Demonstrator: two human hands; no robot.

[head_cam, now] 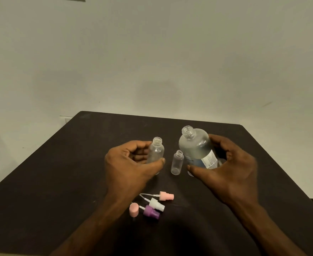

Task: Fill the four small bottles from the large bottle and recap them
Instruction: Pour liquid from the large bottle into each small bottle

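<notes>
Two small clear bottles are showing uncapped on the dark surface (59, 163). One small bottle (156, 153) is standing upright inside my left grip (131, 163), threaded mouth open, and looking empty. The other small bottle (177, 162) is standing free just right of it, also open and looking empty, in the gap between my two hands. To its right, the large bottle (196, 146) is leaning with its open neck tipped toward the far left; it is clear, rounded at the shoulder, wearing a white and blue label low on its body, and looking partly filled with clear liquid.

Nearer to me, four loose tops are lying close together on the surface: a pink sprayer cap (166, 196) with its thin tube pointing left, a white sprayer cap (157, 205) touching a purple sprayer cap (151, 214), and a pink cover (134, 209) just left of those.

My left grip is curling round the first small bottle, thumb in front and fingers behind. My right grip (226, 169) is wrapping the large bottle's lower body, thumb across the front near the label and fingers round the far side. Both forearms are reaching in from the near edge.
</notes>
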